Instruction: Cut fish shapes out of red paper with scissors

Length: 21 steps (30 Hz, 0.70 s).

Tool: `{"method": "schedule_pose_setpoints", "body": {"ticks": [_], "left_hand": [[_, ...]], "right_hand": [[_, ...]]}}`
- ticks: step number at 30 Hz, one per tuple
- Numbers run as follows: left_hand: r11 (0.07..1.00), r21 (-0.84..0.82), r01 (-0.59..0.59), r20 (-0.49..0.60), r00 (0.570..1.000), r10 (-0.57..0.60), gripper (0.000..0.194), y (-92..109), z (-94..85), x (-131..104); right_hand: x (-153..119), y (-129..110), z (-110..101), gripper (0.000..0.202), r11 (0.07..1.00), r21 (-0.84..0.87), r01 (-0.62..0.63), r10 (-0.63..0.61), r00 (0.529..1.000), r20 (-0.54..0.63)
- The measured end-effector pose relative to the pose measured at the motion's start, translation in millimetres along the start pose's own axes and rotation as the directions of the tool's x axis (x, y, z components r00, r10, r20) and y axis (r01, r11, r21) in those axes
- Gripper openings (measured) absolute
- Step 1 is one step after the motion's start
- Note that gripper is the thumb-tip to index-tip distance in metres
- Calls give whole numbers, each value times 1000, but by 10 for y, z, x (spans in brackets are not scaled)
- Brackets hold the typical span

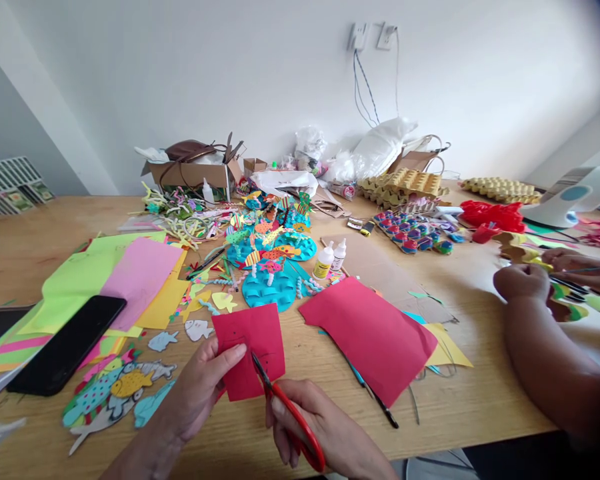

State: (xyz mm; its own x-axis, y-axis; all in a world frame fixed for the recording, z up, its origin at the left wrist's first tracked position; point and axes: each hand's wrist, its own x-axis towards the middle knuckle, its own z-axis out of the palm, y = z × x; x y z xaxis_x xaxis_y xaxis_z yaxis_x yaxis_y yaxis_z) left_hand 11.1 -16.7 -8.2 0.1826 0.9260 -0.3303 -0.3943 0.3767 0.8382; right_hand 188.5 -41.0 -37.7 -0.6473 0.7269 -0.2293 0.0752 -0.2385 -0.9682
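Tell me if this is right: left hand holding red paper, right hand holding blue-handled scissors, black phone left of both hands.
Not quite: the head view shows the scissors are red-handled, not blue-handled. The right hand does hold them, the left hand holds red paper, and the black phone lies left of both.

No lettering can be read (the yellow label (321,270) on the white bottle (326,254) is too small).
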Motion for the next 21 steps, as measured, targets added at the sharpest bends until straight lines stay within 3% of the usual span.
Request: {"method": "schedule_pose_setpoints", "body": {"ticks": [11, 21], "left_hand": [[1000, -16, 6, 32, 999, -6, 18, -42, 16, -7], [1000, -10, -1, -70, 998, 0, 24, -33, -20, 30]], "right_hand": [[-5, -29, 63, 46, 991, -131, -9, -3, 996, -89], [-57, -72, 40, 37, 983, -175, -60, 44, 995, -92]]}}
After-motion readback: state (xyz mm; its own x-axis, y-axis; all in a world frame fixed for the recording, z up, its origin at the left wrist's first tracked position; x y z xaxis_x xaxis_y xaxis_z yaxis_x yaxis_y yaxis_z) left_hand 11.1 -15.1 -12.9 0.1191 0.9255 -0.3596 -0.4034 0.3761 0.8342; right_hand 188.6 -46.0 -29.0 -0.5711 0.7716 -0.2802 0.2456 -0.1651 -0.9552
